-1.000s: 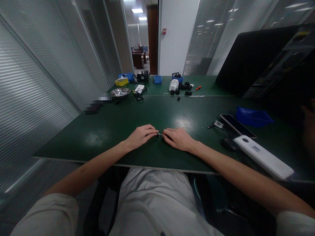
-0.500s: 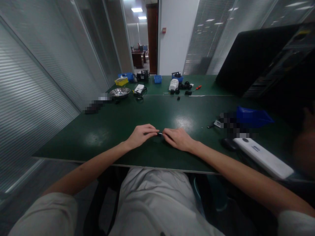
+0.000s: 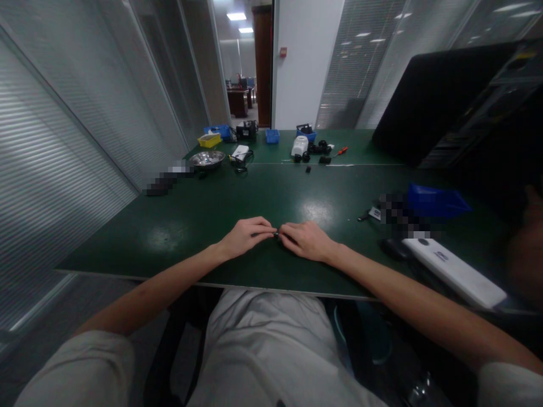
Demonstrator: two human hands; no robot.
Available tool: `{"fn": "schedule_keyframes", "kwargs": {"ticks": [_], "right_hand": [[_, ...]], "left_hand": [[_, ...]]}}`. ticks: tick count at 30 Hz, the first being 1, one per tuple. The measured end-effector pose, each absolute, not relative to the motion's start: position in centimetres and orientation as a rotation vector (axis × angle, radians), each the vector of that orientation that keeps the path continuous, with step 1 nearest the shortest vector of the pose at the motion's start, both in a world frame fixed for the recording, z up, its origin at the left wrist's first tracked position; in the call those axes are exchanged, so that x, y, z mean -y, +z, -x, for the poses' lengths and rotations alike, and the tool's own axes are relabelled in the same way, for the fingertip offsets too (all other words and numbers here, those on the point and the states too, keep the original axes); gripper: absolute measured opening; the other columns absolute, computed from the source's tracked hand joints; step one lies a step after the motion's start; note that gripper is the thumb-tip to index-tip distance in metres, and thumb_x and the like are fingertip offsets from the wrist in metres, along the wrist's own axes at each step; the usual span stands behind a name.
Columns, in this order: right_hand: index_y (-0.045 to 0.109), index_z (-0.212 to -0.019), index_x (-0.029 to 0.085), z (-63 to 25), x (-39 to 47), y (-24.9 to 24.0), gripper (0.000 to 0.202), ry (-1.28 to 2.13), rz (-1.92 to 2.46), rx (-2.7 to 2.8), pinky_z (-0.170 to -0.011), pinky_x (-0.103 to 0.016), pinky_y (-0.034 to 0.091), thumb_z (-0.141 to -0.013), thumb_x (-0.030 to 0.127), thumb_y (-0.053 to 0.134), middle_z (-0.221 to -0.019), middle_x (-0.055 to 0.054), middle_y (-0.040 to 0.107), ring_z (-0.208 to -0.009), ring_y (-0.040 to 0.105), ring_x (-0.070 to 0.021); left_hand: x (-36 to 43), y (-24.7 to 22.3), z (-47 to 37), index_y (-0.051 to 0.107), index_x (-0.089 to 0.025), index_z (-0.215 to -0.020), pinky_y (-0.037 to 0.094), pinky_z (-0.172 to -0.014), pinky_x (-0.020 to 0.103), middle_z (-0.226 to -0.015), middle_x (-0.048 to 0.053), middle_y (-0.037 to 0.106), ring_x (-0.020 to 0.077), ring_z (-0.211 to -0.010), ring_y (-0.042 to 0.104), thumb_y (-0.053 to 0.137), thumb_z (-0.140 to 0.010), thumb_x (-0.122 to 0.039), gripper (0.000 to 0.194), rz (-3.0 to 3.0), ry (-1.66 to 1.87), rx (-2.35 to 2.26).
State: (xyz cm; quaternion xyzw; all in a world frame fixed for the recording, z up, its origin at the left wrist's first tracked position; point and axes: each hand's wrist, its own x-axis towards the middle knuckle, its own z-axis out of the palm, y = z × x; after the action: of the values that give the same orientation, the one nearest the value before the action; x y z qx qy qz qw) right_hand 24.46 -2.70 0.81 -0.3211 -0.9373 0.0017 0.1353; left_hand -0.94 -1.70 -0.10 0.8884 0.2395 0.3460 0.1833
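Observation:
Near the front of the green table [image 3: 237,198], my left hand [image 3: 247,236] and my right hand [image 3: 306,239] almost meet at the fingertips. Between them is a small dark object [image 3: 276,233], too small to make out. My left thumb and fingers are pinched at its left side. The fingers of my right hand are curled together at its right side, and most of what they grip is hidden.
At the back stand a metal bowl [image 3: 207,160], a yellow basket [image 3: 209,140], a small blue basket [image 3: 272,136], a white device [image 3: 300,146] and an orange-handled screwdriver [image 3: 341,151]. On the right are a blue bin [image 3: 439,202] and a long white device [image 3: 453,270]. A person's blurred arm [image 3: 528,249] shows far right.
My fingertips have come slightly closer together, and the bright part seen between them before is now mostly covered. The left fingers have shifted a little downward.

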Motion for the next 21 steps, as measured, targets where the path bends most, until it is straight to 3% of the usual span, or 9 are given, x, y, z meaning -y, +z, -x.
{"fn": "schedule_keyframes", "kwargs": {"ticks": [16,21], "right_hand": [[0.059,-0.107,0.019,-24.10,2.69,0.79,0.033,0.040,1.011,2.687,-0.063,-0.030,0.026,-0.110,0.039,0.033,-0.091,-0.005,0.072,-0.069,0.060,-0.0150],[0.059,-0.107,0.019,-24.03,2.71,1.11,0.028,-0.030,1.002,2.765,-0.061,-0.031,0.023,-0.108,0.039,0.038,-0.095,-0.006,0.072,-0.070,0.060,-0.0153]], "left_hand": [[1.84,0.43,0.64,0.081,-0.016,-0.104,0.053,-0.088,0.028,-0.106,0.009,0.074,0.0187,-0.097,0.070,0.069,-0.097,-0.029,0.019,-2.254,0.997,-0.771],[1.38,0.16,0.74,0.080,-0.017,-0.108,0.052,-0.078,0.025,-0.104,0.009,0.074,0.0175,-0.091,0.068,0.072,-0.094,-0.029,0.020,-2.265,0.825,-0.797]]}}
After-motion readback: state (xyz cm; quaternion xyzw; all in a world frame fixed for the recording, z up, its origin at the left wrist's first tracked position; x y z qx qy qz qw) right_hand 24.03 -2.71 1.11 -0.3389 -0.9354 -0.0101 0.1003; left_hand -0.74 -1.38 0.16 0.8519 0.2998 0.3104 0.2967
